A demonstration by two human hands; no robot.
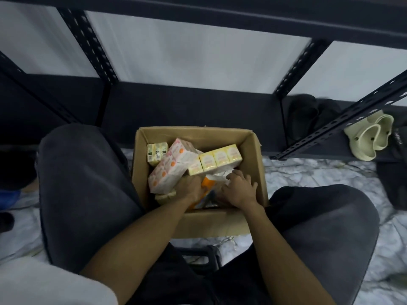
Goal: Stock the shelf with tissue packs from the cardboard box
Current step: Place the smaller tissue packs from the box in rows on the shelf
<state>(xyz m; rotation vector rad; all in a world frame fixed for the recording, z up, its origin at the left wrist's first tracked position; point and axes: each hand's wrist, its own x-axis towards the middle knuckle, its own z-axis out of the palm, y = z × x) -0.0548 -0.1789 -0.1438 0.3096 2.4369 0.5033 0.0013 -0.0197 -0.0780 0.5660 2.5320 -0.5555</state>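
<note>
An open cardboard box (257, 164) stands on the floor between my knees. Inside lie a pink-and-white tissue pack (170, 170), a yellow tissue pack (217, 161) and a smaller yellowish pack (156, 151) at the far left. Both my hands reach into the near part of the box. My left hand (190, 188) curls its fingers round an orange-and-white pack (208, 187) from the left. My right hand (239, 188) rests on crinkled wrapping at the pack's right side, fingers bent over it. The dark metal shelf (187, 106) stands just beyond the box, its lower board bare.
My knees in dark trousers flank the box. The floor is marbled white. On the shelf's bottom right lie black slippers (308, 115) and pale green clogs (370, 137). Perforated black uprights (92, 45) frame the shelf bays. A black stool edge shows under me.
</note>
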